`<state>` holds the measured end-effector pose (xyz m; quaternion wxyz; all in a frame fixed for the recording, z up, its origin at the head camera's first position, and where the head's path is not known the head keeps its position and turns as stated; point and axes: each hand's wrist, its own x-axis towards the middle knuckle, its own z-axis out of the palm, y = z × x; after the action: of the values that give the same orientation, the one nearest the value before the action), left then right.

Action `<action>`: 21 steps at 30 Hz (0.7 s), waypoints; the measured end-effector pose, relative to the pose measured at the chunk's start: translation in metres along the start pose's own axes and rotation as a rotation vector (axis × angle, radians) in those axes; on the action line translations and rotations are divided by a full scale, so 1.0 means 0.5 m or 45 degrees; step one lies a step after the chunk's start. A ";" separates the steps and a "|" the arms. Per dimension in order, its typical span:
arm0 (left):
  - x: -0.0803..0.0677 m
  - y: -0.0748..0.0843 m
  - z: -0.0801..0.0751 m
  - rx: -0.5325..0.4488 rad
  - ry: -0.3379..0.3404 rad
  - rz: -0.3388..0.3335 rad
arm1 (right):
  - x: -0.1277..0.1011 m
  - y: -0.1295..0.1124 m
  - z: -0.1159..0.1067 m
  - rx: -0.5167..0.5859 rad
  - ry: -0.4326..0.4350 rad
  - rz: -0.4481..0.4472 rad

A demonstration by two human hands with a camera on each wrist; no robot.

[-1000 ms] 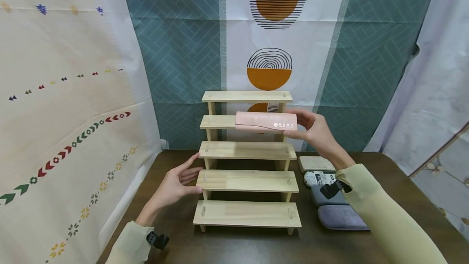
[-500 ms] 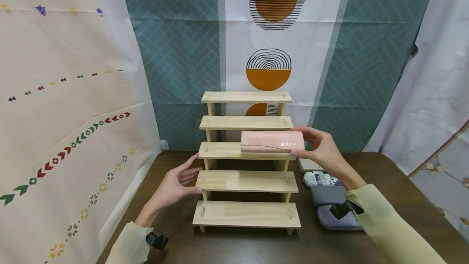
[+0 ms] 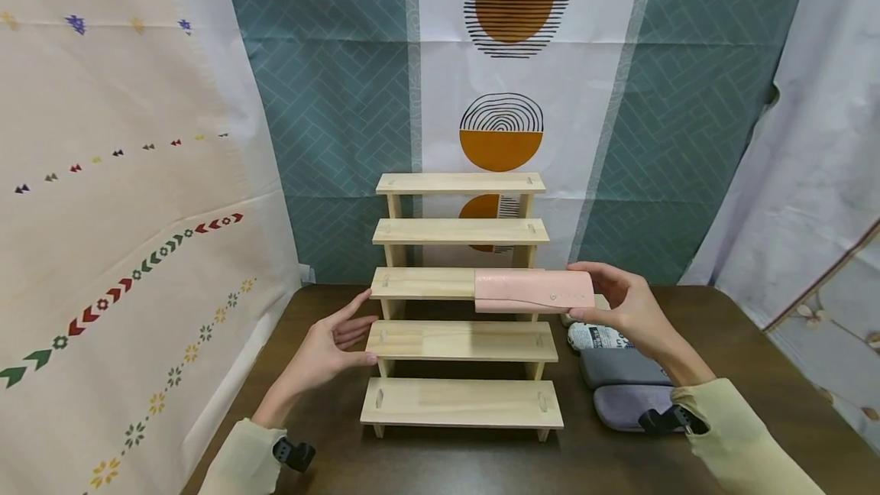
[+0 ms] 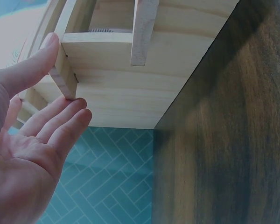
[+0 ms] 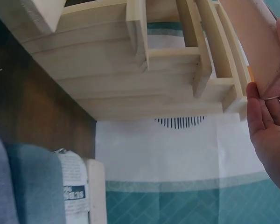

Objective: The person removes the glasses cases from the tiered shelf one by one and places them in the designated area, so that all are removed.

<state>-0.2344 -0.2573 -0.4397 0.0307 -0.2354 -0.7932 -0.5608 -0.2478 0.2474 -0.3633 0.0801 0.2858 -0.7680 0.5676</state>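
Observation:
A pink glasses case (image 3: 529,290), with a curved flap edge and small light lettering, is held level by my right hand (image 3: 622,304). Thumb and fingers pinch its right end. From the head view it overlaps the right part of the third tier of a pale wooden stepped rack (image 3: 461,339); whether it touches that tier I cannot tell. In the right wrist view the case (image 5: 259,39) slants across the upper right corner. My left hand (image 3: 328,350) is at the rack's left side, fingers fairly straight, fingertips at the ends of the middle boards. The left wrist view shows its thumb (image 4: 35,67) against the wood.
Right of the rack, several soft cases lie in a row on the dark wooden table (image 3: 481,464): a purple one (image 3: 622,407), a grey-blue one (image 3: 622,367), a printed one (image 3: 594,336) and a cream one, mostly hidden. Patterned cloth (image 3: 323,98) hangs behind and at both sides.
My right hand has brought the pink glasses case down and to the right, from the second tier's height to in front of the third. The left hand stays at the rack's side.

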 end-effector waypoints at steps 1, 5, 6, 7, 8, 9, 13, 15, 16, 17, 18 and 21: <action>-0.001 -0.001 0.000 0.001 0.001 0.000 | -0.005 0.001 -0.002 0.008 0.001 0.000; 0.000 -0.002 0.000 -0.006 0.000 0.002 | -0.030 0.004 -0.012 0.013 0.011 0.011; 0.001 -0.001 0.000 -0.007 0.000 0.004 | -0.035 0.005 -0.015 0.009 0.013 0.011; 0.001 0.000 0.000 -0.008 0.000 0.006 | -0.041 0.006 -0.018 0.002 0.014 0.010; 0.001 0.000 -0.001 -0.009 0.002 0.008 | -0.047 0.007 -0.022 -0.004 0.014 0.012; 0.002 0.001 -0.001 -0.008 0.004 0.009 | -0.052 0.008 -0.026 0.002 0.012 0.014; 0.003 0.002 -0.002 -0.005 0.006 0.006 | -0.075 0.015 -0.046 0.044 0.000 0.029; 0.003 0.002 -0.002 -0.009 0.003 0.004 | -0.087 0.020 -0.057 0.063 0.000 0.028; 0.003 0.002 -0.002 -0.010 0.000 0.002 | -0.092 0.023 -0.063 0.069 0.001 0.027; 0.003 0.002 -0.001 -0.011 -0.002 0.002 | -0.098 0.025 -0.069 0.075 0.004 0.030; 0.002 0.002 -0.001 -0.012 -0.003 0.000 | -0.103 0.029 -0.075 0.081 0.002 0.025; 0.001 0.001 -0.001 -0.014 -0.002 0.002 | -0.118 0.036 -0.092 0.096 -0.002 0.027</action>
<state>-0.2349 -0.2575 -0.4387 0.0290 -0.2367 -0.7900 -0.5649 -0.2180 0.3139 -0.3891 0.0625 0.2809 -0.7492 0.5966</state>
